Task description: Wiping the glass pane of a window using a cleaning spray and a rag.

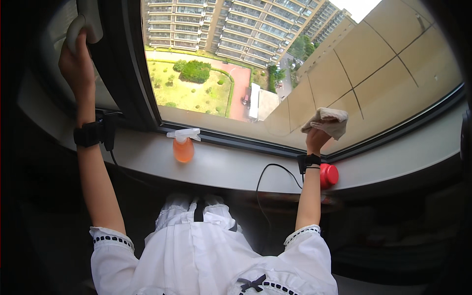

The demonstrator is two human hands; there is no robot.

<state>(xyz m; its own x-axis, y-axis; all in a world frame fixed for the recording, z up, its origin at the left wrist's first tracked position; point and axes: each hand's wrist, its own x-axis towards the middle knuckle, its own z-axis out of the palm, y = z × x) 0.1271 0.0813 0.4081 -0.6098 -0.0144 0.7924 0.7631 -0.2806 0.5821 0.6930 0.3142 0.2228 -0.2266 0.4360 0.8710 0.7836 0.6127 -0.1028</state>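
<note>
At the upper left, my left hand [78,66] is closed around a white curved handle [75,31] beside the dark window frame. My right hand [318,138] holds a folded, light-coloured cloth [328,122] against or just in front of the window pane [295,107], near its lower right part; actual contact cannot be told. On the sill between my arms stands a spray bottle [183,149] with orange liquid and a whitish trigger head. A red jar [329,176] with a red lid is just right of my right wrist, partly hidden by the forearm.
The pale window sill [236,166] curves across the view below the dark window frame [228,142]. Black straps with devices sit on both wrists. A black cable [260,177] loops over the sill by my right arm. Outside are apartment buildings, greenery and a tiled wall.
</note>
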